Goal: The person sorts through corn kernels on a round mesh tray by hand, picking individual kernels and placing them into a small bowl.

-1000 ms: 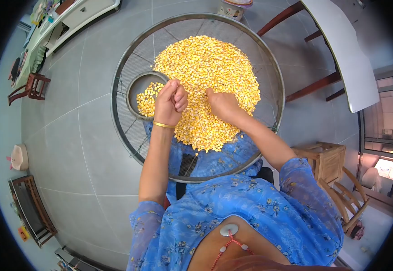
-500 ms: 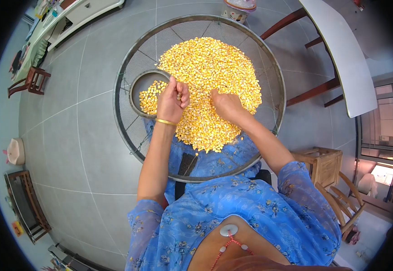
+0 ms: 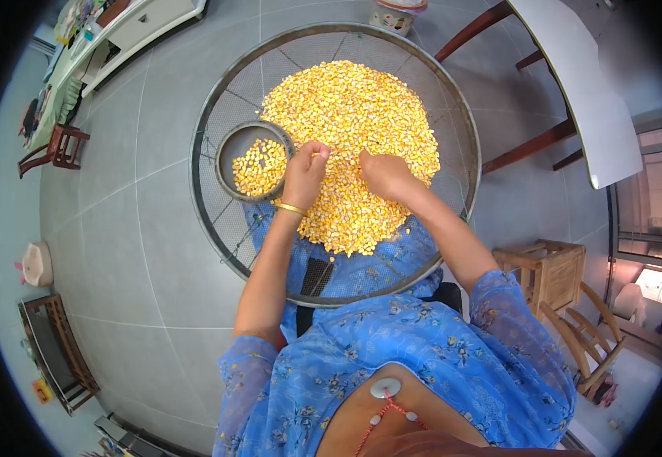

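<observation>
Yellow corn kernels [image 3: 354, 107] lie heaped on a large round mesh sieve [image 3: 464, 122] with a grey rim. My left hand [image 3: 306, 177], with a gold bangle at the wrist, is closed over the left part of the heap, thumb against the curled fingers; the kernels seen in it earlier are now hidden. Just left of it, a small round grey bowl [image 3: 225, 164] stands on the mesh, partly filled with kernels. My right hand [image 3: 388, 179] rests at the heap's middle, its fingers bent down and pressed together at the corn. Whatever lies between them is hidden.
A white-topped table [image 3: 574, 68] with dark red legs stands at the right. Below it are a wooden stool [image 3: 548, 274] and a wooden chair [image 3: 586, 335]. A patterned bucket [image 3: 392, 19] sits beyond the sieve. A small red-brown stool [image 3: 64, 146] is at the far left.
My left hand has turned from palm up to palm inward and moved slightly right, away from the bowl. My right hand stays at nearly the same spot on the corn.
</observation>
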### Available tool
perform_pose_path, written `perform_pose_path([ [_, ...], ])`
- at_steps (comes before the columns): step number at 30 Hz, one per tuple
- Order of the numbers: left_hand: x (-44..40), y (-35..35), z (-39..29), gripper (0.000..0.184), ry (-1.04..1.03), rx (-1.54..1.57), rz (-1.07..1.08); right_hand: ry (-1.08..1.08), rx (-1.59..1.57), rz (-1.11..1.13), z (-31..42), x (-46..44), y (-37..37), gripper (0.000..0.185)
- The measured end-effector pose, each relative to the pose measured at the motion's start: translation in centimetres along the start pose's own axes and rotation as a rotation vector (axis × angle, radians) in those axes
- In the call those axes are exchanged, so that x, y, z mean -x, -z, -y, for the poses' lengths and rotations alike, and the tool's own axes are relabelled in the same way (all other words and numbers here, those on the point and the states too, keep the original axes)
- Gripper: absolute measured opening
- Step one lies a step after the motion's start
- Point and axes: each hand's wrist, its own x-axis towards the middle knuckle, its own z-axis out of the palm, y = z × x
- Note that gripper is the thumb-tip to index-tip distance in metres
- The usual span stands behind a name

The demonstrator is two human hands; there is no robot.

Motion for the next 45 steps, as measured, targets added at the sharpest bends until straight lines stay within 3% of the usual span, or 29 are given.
perform_pose_path([
  [5, 1.1, -0.7, -0.4, 0.019, -0.104, -0.862, 0.017, 0.046, -0.023, -0.116, -1.6, -1.1, -1.8, 0.018],
  [6, 1.2, -0.8, -0.6, 0.019, -0.106, -0.863, 0.018, 0.044, -0.024, -0.118, -1.9, -1.2, -1.1, 0.018],
  [8, 1.4, -1.2, -0.7, 0.02, -0.131, -1.041, 0.054, 0.108, -0.981, 0.066, -2.2, -0.9, 1.2, 0.016],
  [9, 1.5, -1.3, -0.8, 0.02, -0.128, -1.042, 0.053, 0.11, -0.982, 0.069, -2.5, -0.5, 2.1, 0.016],
  [11, 1.7, -1.7, -0.9, 0.02, -0.172, -1.132, 0.1, 0.37, -1.809, 0.177, -3.1, 0.4, 3.7, 0.016],
  [13, 1.7, -2.2, -0.8, 0.018, -0.207, -1.176, 0.142, 0.397, -1.926, 0.166, -2.5, 0.8, 4.3, 0.014],
  [15, 1.7, -2.6, 0.1, 0.016, -0.237, -1.218, 0.18, 0.279, -2.059, 0.186, -2.1, 0.8, 4.4, 0.019],
  [17, 1.4, -3.0, 1.3, 0.012, -0.392, -1.242, 0.193, 0.275, -2.068, 0.181, -2.6, 0.0, 3.1, 0.022],
  [25, 1.1, -3.9, 1.1, 0.008, -0.414, -1.355, 0.233, 0.086, -1.879, 0.067, -2.4, -0.1, 2.9, 0.026],
  [31, 1.1, -4.1, 1.1, 0.006, -0.418, -1.37, 0.2, -0.017, -1.549, 0.064, -2.1, -0.3, 2.3, 0.023],
  [33, 1.1, -4.0, 1.0, 0.006, -0.403, -1.363, 0.191, -0.01, -1.286, -0.01, -2.0, -0.7, 1.6, 0.024],
  [40, 1.1, -3.8, 0.9, 0.007, -0.317, -1.335, 0.218, -0.021, -1.037, -0.182, -2.3, -1.6, 0.2, 0.023],
  [45, 1.2, -2.9, -0.1, 0.009, -0.273, -1.214, 0.202, -0.052, -0.471, -0.254, -1.7, -1.5, -0.6, 0.018],
])
